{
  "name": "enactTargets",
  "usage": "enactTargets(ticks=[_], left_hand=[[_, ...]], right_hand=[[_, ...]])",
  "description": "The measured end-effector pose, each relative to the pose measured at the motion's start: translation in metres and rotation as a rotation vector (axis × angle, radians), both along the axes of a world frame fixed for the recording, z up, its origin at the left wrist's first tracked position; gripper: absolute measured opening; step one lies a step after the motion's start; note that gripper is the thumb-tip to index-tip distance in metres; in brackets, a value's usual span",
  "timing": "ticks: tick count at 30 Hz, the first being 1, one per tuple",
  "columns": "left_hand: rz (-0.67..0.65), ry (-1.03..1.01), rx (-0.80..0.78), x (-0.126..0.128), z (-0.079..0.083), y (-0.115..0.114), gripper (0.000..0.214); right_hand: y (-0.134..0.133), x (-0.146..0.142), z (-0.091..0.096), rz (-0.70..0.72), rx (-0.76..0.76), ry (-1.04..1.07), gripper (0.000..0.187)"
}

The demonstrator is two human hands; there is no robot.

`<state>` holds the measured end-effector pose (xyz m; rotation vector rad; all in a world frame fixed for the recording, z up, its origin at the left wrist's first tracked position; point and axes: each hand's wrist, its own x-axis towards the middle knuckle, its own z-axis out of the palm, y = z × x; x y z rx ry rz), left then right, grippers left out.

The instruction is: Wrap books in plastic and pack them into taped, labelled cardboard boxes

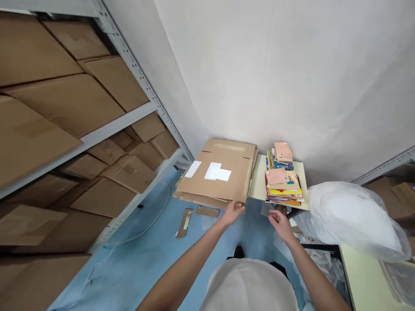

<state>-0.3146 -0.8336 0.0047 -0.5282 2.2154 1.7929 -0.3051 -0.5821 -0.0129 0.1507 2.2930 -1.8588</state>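
Note:
A stack of flattened cardboard boxes point(227, 190) lies at the centre, its top sheet bearing white paper labels point(214, 171). At the near right corner of this stack, my left hand point(232, 212) grips the cardboard edge; part of the fingers is hidden against it. My right hand point(280, 224) hovers in front of the small table point(258, 177), empty, with its fingers loosely bent and apart. On that table, just beyond my right hand, sit two piles of books and booklets point(282, 188), the upper ones pink.
Shelves full of cardboard boxes point(65, 103) rise on the left. Cardboard strips point(184, 223) and a thin cable point(157, 214) lie on the blue floor. To the right are a bulky clear plastic bag point(350, 216) and another tabletop point(363, 276). A white wall stands behind.

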Motion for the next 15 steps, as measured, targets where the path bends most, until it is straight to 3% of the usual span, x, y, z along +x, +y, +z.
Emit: enactTargets(ticks=[3,7,15], left_hand=[[0.207,-0.05,0.055,-0.004,-0.012,-0.033,0.044],[0.413,-0.108,0.142,-0.013,-0.024,-0.062,0.037],[0.775,-0.173,0.23,-0.057,-0.041,-0.075,0.028]], right_hand=[[-0.041,-0.031,-0.005,0.108,-0.004,-0.08,0.04],[-0.074,-0.071,-0.019,0.162,0.015,-0.151,0.039],[-0.111,-0.158,-0.045,0.116,-0.007,-0.2,0.055]])
